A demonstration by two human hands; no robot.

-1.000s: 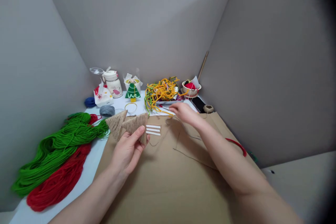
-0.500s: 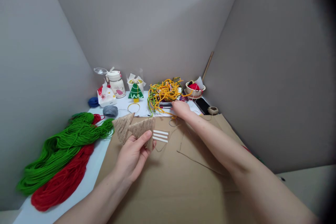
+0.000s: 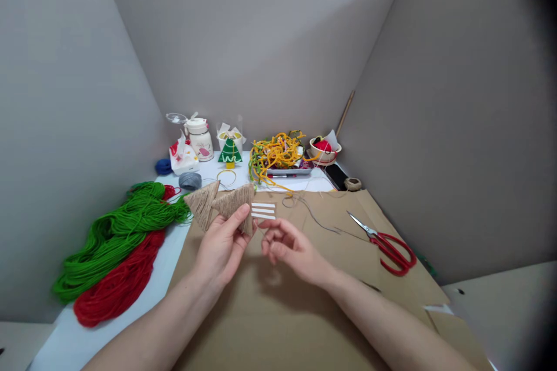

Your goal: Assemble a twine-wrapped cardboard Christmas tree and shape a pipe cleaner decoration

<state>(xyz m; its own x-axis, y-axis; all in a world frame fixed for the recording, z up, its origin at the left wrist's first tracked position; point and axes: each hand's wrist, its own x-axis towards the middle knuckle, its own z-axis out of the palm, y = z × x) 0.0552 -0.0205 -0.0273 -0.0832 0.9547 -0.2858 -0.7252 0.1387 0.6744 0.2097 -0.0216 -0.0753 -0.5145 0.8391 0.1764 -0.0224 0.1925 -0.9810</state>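
My left hand (image 3: 224, 243) grips a cardboard cutout wrapped in brown twine, shaped like a stacked-triangle tree (image 3: 235, 204). Its left triangle points toward the upper left, and a tab with white stripes (image 3: 263, 210) sticks out at its right end. Just below that tab is my right hand (image 3: 291, 246), its fingers loosely curled and apart, the index finger close to the cutout's edge. I see nothing plainly held in it, though a thin strand seems to run near its fingertips. Red-handled scissors (image 3: 394, 252) lie partly open on the cardboard sheet (image 3: 261, 324), right of my right hand.
Green yarn (image 3: 117, 235) and red yarn (image 3: 122, 281) lie at left. Along the back stand a white bottle (image 3: 200, 142), a green tree ornament (image 3: 230, 152), a tray of yellow yarn (image 3: 282, 151) and a bowl (image 3: 325, 153). Grey thread (image 3: 317, 220) trails across the cardboard.
My right hand has come back from beside the yellow yarn to below the striped tab. The scissors now show, where my right forearm was before. My left hand still holds the cutout.
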